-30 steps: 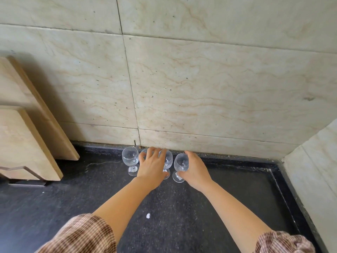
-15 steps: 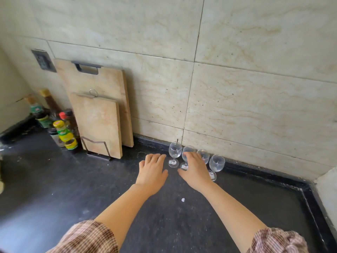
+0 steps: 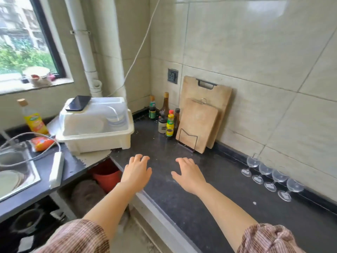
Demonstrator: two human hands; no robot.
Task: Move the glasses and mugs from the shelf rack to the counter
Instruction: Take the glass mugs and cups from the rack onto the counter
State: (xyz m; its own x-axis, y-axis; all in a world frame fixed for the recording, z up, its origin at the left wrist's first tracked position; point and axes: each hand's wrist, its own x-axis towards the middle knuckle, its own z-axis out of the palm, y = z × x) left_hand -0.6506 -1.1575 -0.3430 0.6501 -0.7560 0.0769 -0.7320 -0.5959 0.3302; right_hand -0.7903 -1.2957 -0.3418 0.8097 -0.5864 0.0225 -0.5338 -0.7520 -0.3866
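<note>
At frame centre, the left hand [image 3: 136, 174] and right hand [image 3: 189, 174] hover empty, fingers spread, above the counter [image 3: 182, 203]. At right, 4 glasses [image 3: 271, 177] stand along the wall. Likely next: fetching more; no shelf rack is identifiable.

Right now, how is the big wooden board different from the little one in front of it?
The big cutting board stands behind, against the wall, and has a dark handle at its top. The small cutting board stands in front, has a metal ring at its top, and sits in a wire stand. The small one is shorter and narrower, and it hides much of the big one. Both are pale wood, standing upright on the dark counter.
</note>
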